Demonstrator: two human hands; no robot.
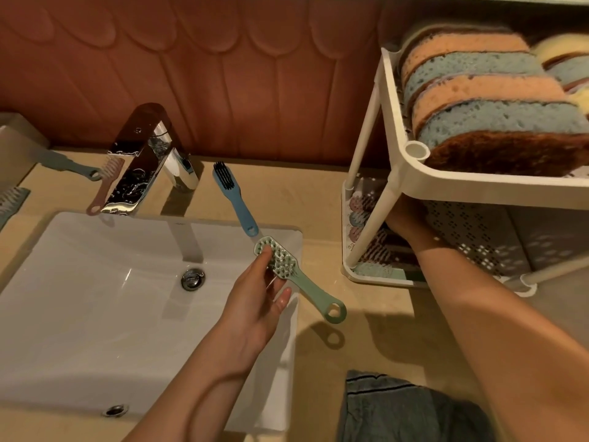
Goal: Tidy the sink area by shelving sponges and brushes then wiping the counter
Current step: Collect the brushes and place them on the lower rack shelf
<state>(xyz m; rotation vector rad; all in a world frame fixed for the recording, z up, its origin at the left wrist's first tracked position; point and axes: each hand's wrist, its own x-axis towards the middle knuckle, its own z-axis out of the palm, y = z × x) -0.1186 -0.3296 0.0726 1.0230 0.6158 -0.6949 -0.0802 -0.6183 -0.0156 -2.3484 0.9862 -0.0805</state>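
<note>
My left hand (259,301) pinches the head of a green brush (315,293) above the sink's right rim, its ringed handle pointing right. A blue brush (234,199) lies on the counter behind it. A pink brush (105,189) and a grey-green brush (63,162) lie left of the tap. My right hand (404,218) reaches into the lower tier of the white shelf rack (395,129); its fingers are hidden under the upper tier. Several sponges (484,100) stand on the upper tier. Brushes (379,247) lie on the lower tier.
A white sink (95,298) fills the left, with a chrome tap (146,161) behind it. A grey striped cloth (398,409) lies on the beige counter (366,339) at the bottom. Another brush head (11,202) shows at the left edge. A perforated basket (484,240) sits behind the rack.
</note>
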